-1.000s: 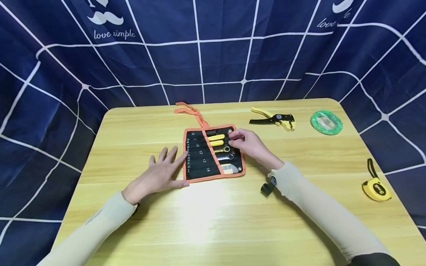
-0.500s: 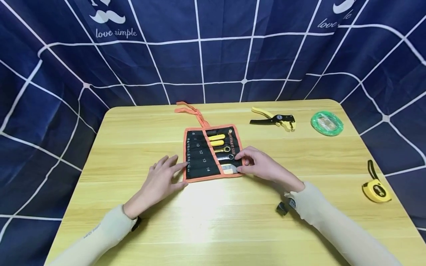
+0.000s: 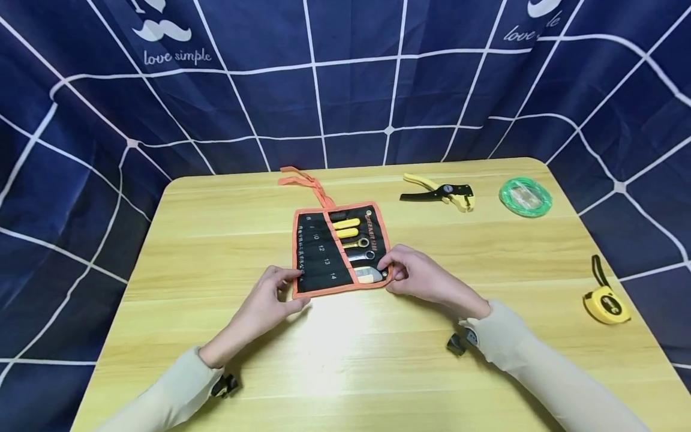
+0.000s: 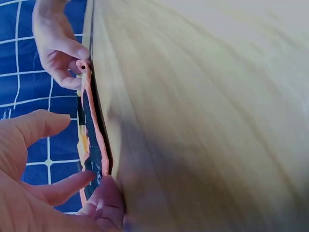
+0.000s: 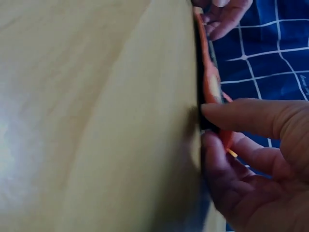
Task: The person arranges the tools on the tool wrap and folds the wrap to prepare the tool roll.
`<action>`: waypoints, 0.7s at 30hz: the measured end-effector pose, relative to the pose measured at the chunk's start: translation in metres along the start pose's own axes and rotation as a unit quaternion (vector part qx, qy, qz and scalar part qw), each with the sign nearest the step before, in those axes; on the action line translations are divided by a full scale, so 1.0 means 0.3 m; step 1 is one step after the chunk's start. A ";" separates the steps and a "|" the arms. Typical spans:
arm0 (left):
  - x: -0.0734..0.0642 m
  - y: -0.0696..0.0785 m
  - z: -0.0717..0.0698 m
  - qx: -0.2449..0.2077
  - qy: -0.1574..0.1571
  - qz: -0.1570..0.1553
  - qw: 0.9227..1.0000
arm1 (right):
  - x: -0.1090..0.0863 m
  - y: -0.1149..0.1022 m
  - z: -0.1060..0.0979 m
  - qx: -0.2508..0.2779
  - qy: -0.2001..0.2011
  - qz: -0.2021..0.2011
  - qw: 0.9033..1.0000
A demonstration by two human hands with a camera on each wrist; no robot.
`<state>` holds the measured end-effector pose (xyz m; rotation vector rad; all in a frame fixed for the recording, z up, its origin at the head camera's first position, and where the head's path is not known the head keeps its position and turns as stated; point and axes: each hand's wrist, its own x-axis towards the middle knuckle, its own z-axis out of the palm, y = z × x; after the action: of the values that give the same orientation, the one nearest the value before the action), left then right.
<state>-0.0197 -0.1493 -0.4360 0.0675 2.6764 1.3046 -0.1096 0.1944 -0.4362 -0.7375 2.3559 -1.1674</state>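
Note:
A black tool pouch (image 3: 318,252) with orange trim lies unrolled on the table, its pockets marked with numbers. Out of its pockets show two yellow handles (image 3: 346,228), two wrench ends (image 3: 363,243) and a grey utility knife (image 3: 368,275). My left hand (image 3: 269,300) holds the near left corner, one finger on top and others at the edge; the left wrist view shows its thumb raised off the pouch. At the near right corner, my right hand (image 3: 423,276) pinches the trim between thumb and fingers. In the right wrist view, orange trim (image 5: 212,82) runs between the two hands.
Orange tie straps (image 3: 308,180) trail behind the pouch. A yellow and black wire stripper (image 3: 445,191) lies at the back, with a coil of green wire (image 3: 525,196) to its right. A yellow tape measure (image 3: 607,305) sits near the table's right edge. Blue curtains surround the table (image 3: 345,372).
My right hand has moved from the pouch's upper right down to its near right corner and now grips it. My left fingers have drawn in at the left corner.

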 end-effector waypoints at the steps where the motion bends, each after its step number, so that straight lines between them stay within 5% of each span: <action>1: 0.000 -0.001 -0.001 -0.010 -0.001 -0.006 1.000 | 0.003 0.001 0.003 0.004 0.004 -0.001 1.000; 5: 0.003 -0.011 -0.007 0.002 -0.018 -0.007 1.000 | 0.013 0.016 0.006 0.040 0.019 0.001 0.999; 9: 0.023 -0.018 -0.014 0.016 -0.029 0.005 0.999 | 0.018 0.029 -0.002 0.080 0.029 0.047 0.995; 14: 0.060 -0.026 -0.018 0.005 -0.009 -0.001 1.000 | 0.036 0.034 -0.009 0.132 0.039 0.112 0.984; 21: 0.091 -0.029 -0.011 -0.055 0.026 -0.025 0.998 | 0.062 0.022 -0.012 0.178 0.032 0.099 0.979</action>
<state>-0.0470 -0.1541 -0.4441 -0.0465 2.6246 1.4558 -0.1278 0.1885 -0.4418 -0.3405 2.1243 -1.4846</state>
